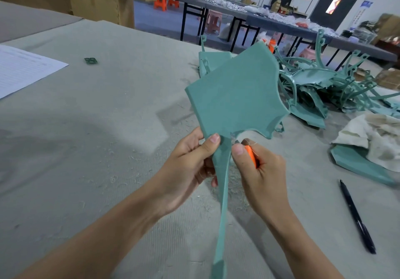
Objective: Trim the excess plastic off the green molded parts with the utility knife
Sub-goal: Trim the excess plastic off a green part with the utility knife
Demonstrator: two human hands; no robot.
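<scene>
Two bare hands worked a green molded part [236, 97] held up at the centre of the frame, above a grey worktop [108, 127]. The left hand [190, 164] pinched the part where its broad panel narrowed into a long stem running to the bottom edge of the frame, thumb on the near face. The right hand [259, 170] was clenched around an orange utility knife [251, 155], thumb braced against the stem. The blade tip, small and hard to make out, sat at the curved edge just right of the stem.

The step in hand appeared to be shaving flash from that lower curve. The next move would likely call for a short, controlled draw along the edge, with the left thumb out of the blade's path, then a turn of the part to present an untrimmed side.

Pale shavings [236, 183] littered the worktop below the hands. A heap of green parts [324, 86] lay at right of the frame, near a crumpled cloth [372, 140] and a black pen [355, 216]; a printed sheet [23, 66] lay at left.
</scene>
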